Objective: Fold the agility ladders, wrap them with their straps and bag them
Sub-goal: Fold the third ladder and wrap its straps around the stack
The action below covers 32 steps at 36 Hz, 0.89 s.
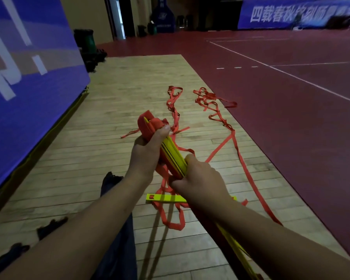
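A stack of yellow ladder rungs with red straps bunched at its far end is held above the wooden floor. My left hand grips the upper part of the stack, thumb on the red strap wad. My right hand grips the stack's near end. One loose yellow rung lies flat on the floor under my hands. Long red straps trail away across the floor in tangled loops. More yellow rungs run under my right forearm.
A tall blue banner wall stands on the left. The light wooden strip borders a red court floor with white lines on the right. Dark bins sit at the far left corner. My dark trouser leg lies below.
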Available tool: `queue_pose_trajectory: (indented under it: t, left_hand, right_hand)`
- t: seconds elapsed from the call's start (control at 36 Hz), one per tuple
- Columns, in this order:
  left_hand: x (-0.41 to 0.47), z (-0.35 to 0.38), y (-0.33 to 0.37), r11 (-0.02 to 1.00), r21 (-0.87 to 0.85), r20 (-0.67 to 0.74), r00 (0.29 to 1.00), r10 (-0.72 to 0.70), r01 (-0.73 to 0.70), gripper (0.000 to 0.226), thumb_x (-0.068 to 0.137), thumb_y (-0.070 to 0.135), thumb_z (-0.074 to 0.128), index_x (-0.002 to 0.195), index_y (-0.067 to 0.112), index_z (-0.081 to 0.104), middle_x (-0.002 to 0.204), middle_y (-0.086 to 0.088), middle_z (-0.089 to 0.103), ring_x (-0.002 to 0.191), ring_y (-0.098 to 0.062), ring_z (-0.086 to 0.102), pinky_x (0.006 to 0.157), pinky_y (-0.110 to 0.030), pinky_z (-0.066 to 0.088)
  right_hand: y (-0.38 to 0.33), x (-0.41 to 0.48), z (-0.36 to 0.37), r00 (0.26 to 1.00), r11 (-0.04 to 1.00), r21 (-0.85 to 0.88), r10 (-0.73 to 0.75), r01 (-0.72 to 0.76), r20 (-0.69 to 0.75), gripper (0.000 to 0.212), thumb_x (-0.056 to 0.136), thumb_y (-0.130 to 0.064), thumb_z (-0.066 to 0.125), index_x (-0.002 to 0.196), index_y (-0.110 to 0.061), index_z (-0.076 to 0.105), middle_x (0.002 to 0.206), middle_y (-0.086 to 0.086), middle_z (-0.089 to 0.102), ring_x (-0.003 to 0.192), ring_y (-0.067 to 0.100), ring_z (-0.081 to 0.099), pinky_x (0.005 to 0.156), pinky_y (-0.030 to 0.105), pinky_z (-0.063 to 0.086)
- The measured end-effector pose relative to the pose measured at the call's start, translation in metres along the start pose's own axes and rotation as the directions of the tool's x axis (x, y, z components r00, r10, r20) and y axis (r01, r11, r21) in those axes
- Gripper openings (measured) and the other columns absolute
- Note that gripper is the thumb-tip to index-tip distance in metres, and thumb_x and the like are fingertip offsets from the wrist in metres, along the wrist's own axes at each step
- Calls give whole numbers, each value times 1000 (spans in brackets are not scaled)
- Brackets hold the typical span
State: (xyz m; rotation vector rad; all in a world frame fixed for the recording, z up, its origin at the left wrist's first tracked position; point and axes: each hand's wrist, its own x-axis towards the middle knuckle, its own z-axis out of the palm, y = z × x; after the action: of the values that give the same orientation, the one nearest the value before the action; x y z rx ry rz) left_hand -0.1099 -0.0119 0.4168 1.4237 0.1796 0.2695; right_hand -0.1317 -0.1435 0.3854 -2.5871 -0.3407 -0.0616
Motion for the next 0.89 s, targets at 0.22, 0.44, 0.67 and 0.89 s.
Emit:
queue_pose_trajectory:
  t: [0.22, 0.44, 0.67, 0.89]
  left_hand:
    - [-1, -7, 5, 993, -112, 140, 989, 50, -34, 26, 53, 57, 76, 65, 35, 72, 63, 11, 61, 66, -9, 64, 68, -35, 51]
    - [2, -13, 12, 979, -186, 419, 894, 156, -84, 20, 69, 44, 70, 71, 25, 62, 66, 4, 51, 64, -13, 58, 57, -29, 49]
    - [19, -36, 31, 965, 108, 562, 816, 137, -237, 30, 64, 60, 79, 81, 36, 74, 75, 11, 70, 79, -8, 70, 68, -26, 57]
    - [23, -40, 19, 879, 458, 477, 871, -118, -131, 38, 90, 46, 61, 97, 9, 63, 67, -11, 66, 57, -27, 62, 58, -33, 51]
  right_hand:
    - [9, 8, -19, 950, 819, 573, -145, -41, 275, 42, 86, -36, 77, 121, -22, 58, 100, 5, 70, 86, 21, 73, 82, 44, 62]
    - [13, 10, -36, 815, 463, 821, -296, -334, 499, 36, 86, -21, 70, 120, -16, 59, 99, 10, 75, 97, 35, 72, 85, 43, 61]
    - [11, 9, -39, 925, 662, 746, -234, -73, 298, 15, 95, -27, 68, 106, -16, 65, 85, 2, 73, 79, 19, 72, 73, 31, 59]
    - [21, 13, -19, 978, 848, 526, -55, -62, 203, 29, 96, -35, 67, 119, -20, 58, 94, -3, 71, 75, 9, 72, 64, 21, 57]
